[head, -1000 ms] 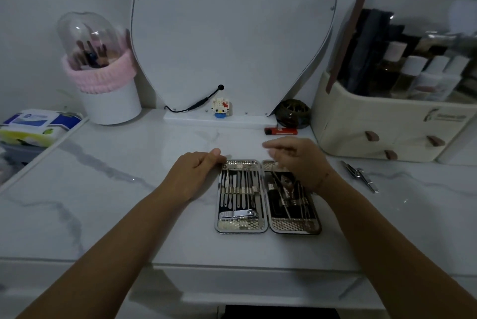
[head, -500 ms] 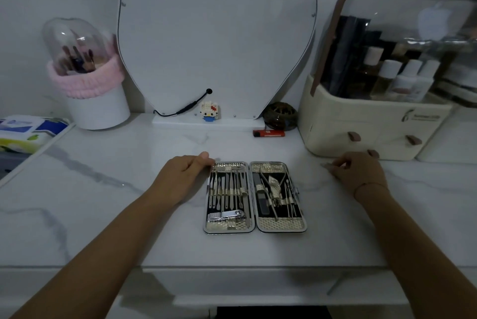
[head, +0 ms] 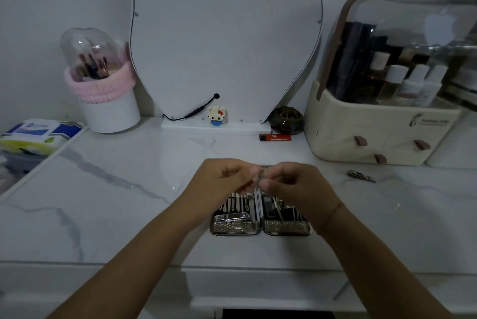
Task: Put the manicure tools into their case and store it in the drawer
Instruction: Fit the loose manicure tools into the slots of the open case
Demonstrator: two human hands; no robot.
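Observation:
An open metal manicure case [head: 260, 227] lies flat on the white marble vanity top, with several tools strapped into both halves. Above its far end my left hand [head: 222, 181] and my right hand [head: 296, 184] meet, both pinching one small metal tool [head: 258, 176] between the fingertips. The hands hide the far part of the case. Another loose metal clipper [head: 360, 176] lies on the vanity to the right. A drawer front [head: 258, 285] shows below the table's edge.
A cream cosmetics organizer [head: 382, 135] with a clear lid stands at the right. A mirror [head: 224, 39], a small block figure [head: 216, 116], an orange lighter [head: 275, 137] and a dark round jar [head: 285, 119] sit at the back. A brush holder [head: 103, 86] and wipes pack [head: 38, 135] are left.
My right hand came back from the right side of the vanity with a small metal tool. My left hand lifted off the case's edge, and both hands now grip the tool over the case.

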